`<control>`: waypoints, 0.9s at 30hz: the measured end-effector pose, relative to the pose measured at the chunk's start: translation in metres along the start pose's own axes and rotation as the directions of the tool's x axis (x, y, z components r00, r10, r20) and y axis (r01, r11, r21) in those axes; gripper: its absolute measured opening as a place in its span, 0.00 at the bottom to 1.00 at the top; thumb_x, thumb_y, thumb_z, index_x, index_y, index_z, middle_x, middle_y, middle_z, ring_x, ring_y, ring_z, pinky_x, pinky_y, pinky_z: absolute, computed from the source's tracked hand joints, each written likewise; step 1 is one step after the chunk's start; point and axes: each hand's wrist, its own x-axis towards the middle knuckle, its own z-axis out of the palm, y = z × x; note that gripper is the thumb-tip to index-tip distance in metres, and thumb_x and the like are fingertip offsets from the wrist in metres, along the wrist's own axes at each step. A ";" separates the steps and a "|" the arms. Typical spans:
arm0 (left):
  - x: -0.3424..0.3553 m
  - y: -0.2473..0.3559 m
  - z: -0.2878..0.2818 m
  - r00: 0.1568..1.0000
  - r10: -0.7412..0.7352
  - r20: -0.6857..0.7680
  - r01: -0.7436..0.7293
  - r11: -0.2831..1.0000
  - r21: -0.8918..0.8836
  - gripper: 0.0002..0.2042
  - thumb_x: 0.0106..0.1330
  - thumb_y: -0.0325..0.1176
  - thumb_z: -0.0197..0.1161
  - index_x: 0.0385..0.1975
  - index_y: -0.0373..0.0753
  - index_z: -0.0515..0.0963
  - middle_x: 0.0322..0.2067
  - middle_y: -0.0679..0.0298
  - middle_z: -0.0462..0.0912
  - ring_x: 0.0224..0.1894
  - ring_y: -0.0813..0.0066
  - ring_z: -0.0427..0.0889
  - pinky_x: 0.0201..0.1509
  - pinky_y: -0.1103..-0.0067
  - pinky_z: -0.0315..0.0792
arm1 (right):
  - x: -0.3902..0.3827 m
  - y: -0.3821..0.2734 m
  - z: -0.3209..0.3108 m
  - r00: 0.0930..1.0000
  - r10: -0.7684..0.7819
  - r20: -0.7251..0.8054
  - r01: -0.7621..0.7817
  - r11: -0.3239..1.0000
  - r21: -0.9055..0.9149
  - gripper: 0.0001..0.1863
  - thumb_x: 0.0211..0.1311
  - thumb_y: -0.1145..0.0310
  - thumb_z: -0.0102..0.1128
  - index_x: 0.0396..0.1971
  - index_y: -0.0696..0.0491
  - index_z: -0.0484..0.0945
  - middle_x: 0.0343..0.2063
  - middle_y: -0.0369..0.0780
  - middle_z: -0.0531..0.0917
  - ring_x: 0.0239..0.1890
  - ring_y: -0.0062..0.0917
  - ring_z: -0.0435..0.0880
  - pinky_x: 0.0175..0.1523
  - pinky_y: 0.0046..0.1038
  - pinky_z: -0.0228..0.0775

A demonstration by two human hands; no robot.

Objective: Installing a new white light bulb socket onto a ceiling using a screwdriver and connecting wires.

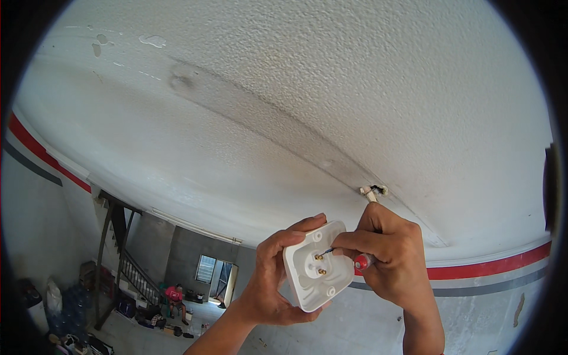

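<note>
White plastic housing (295, 273): held with its hollow side facing you, just left of your right hand (393, 254). Your left hand (267, 281) has fingers spread wide, clasping opposite edges. Your right fingers are curled closed around a red-ended tool (363, 261); a thin dark piece, wire or tip unclear, extends to one brass screw (319, 257).

The head fisheye looks up — left hand (267, 283), right hand (393, 254), ceiling (378, 100) all near.

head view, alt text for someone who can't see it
The left hand holds a white fitting with two brass-coloured terminals while the right hand, holding a red-ended tool, reaches into it, near a hole in a white textured surface.
</note>
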 end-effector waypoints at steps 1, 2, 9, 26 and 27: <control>-0.002 0.001 0.001 0.999 -0.046 -0.028 0.045 0.998 -0.040 0.48 0.43 0.27 0.76 0.64 0.46 0.50 0.65 0.40 0.56 0.69 0.51 0.58 0.67 0.60 0.61 | -0.001 0.000 0.001 1.000 0.002 0.000 -0.002 1.000 0.001 0.17 0.31 0.85 0.64 0.26 0.50 0.85 0.21 0.34 0.73 0.20 0.26 0.76 0.24 0.28 0.66; -0.003 0.002 0.001 0.994 -0.094 -0.055 0.090 0.993 -0.080 0.49 0.43 0.28 0.76 0.64 0.46 0.49 0.65 0.41 0.56 0.70 0.52 0.57 0.67 0.60 0.61 | -0.002 0.000 0.004 1.000 0.006 -0.014 -0.006 1.000 0.013 0.18 0.32 0.85 0.65 0.28 0.51 0.85 0.24 0.35 0.73 0.22 0.26 0.76 0.26 0.27 0.67; -0.007 0.006 0.008 0.978 -0.164 -0.132 0.155 0.985 -0.071 0.52 0.41 0.30 0.77 0.66 0.46 0.46 0.65 0.42 0.54 0.69 0.55 0.56 0.68 0.60 0.62 | -0.026 -0.013 -0.024 0.966 0.226 -0.125 -0.188 0.947 0.262 0.21 0.49 0.75 0.60 0.47 0.58 0.76 0.34 0.43 0.68 0.33 0.26 0.71 0.38 0.26 0.66; -0.032 0.031 0.018 0.770 -0.637 -0.015 0.542 0.667 -0.512 0.52 0.43 0.34 0.73 0.69 0.40 0.46 0.65 0.48 0.61 0.67 0.60 0.63 0.68 0.65 0.61 | -0.016 -0.025 -0.007 0.884 0.269 -0.382 -0.019 0.838 0.546 0.28 0.55 0.75 0.69 0.53 0.59 0.65 0.31 0.46 0.85 0.33 0.25 0.86 0.39 0.24 0.79; -0.033 0.031 0.018 0.767 -0.642 -0.014 0.544 0.661 -0.517 0.52 0.43 0.34 0.73 0.69 0.40 0.46 0.65 0.48 0.61 0.67 0.60 0.63 0.68 0.65 0.61 | -0.017 -0.021 -0.006 0.919 0.200 -0.340 -0.017 0.882 0.472 0.26 0.54 0.79 0.67 0.52 0.61 0.66 0.31 0.45 0.84 0.34 0.25 0.86 0.40 0.23 0.79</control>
